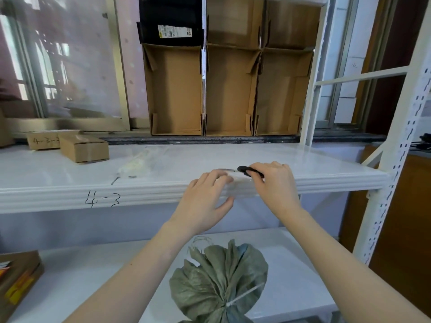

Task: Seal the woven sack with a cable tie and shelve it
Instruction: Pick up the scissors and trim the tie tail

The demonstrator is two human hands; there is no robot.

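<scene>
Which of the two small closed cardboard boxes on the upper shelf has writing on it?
The rear small box, farthest left against the window sill, has handwritten numbers on its front. The nearer small box, overlapping its right end, shows plain cardboard.

We see the grey-green woven plastic sack standing upright on the lower white metal shelf, below the shelf edge marked "4-3". Its gathered neck fans out in crumpled folds. A thin white plastic cable tie cinches the neck, its tail sticking out rightward.
</scene>
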